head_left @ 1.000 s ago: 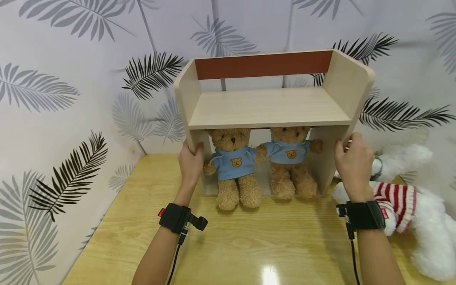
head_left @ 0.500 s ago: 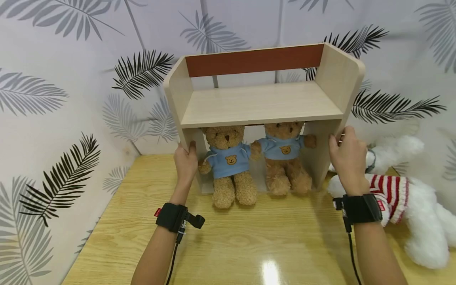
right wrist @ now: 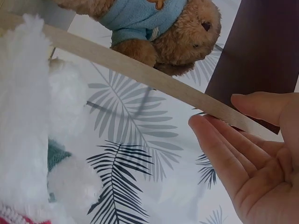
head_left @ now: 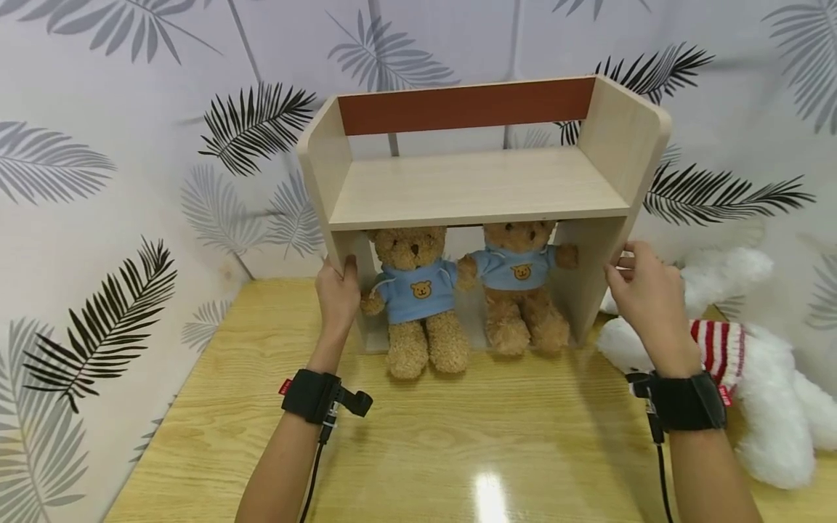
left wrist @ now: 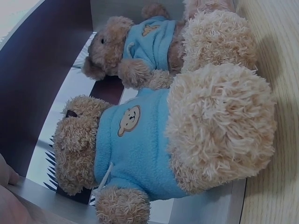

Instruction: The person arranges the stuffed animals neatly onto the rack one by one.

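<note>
A pale wooden desktop shelf (head_left: 471, 185) stands at the back of the table. My left hand (head_left: 338, 296) grips the front edge of its left side panel, thumb on the inner side. At the right side panel, my right hand (head_left: 647, 290) has its thumb and fairly straight fingers loosely either side of the edge; in the right wrist view the fingertips (right wrist: 198, 122) meet the panel's outer face. Two brown teddy bears in blue hoodies sit in the lower compartment: the left bear (head_left: 421, 290) and the right bear (head_left: 521, 269). The shelf board hides their head tops.
White plush toys lie right of the shelf, one in a red-striped top (head_left: 719, 349), another (head_left: 726, 276) behind it. The wooden table (head_left: 405, 450) spreads in front. A leaf-patterned wall (head_left: 163, 218) stands close behind and at left.
The right hand has loosened from the side panel, its wrist shifting right and slightly down. The left hand keeps its grip. The head view has shifted slightly; the bears stay inside the shelf.
</note>
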Available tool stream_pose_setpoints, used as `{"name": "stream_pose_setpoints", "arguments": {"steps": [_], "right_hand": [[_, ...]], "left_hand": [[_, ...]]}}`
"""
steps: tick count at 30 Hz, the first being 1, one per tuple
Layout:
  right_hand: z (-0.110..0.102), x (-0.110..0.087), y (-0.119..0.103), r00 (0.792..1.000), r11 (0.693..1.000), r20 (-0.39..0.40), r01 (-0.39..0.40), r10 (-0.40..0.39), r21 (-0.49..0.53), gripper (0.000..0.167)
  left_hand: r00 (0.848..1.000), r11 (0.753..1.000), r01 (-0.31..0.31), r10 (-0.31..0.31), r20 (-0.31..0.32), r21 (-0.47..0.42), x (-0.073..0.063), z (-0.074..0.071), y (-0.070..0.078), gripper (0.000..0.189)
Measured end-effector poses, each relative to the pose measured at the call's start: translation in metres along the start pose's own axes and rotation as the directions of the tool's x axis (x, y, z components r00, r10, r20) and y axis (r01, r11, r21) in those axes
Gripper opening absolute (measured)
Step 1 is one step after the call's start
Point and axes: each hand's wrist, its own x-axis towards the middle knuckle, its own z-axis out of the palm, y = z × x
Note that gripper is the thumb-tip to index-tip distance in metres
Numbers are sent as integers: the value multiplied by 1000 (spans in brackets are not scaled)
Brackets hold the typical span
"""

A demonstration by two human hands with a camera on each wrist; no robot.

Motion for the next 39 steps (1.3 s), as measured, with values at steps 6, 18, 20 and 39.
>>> {"name": "stream_pose_setpoints", "arguments": {"steps": [6,18,20,39], "right_hand": [[-6,-7,5,999,999,50,13,-12,-32,44],[-20,-27,22,994,990,89,71,-60,-122,35],[-24,-30,25,993,989,105,62,-48,-136,36],[-43,-55,62,985,968,174,51,-7,-246,34]], "left_hand": [[1000,1000,3,-3,7,9,1,-1,1,31],[1000,1000,27,-27,8,-4,-2,-2,0,30],[1000,1000,25,-25,7,-5,-1,-2,0,30],[1000,1000,5,-5,3,6,0,-1,-1,29]]}}
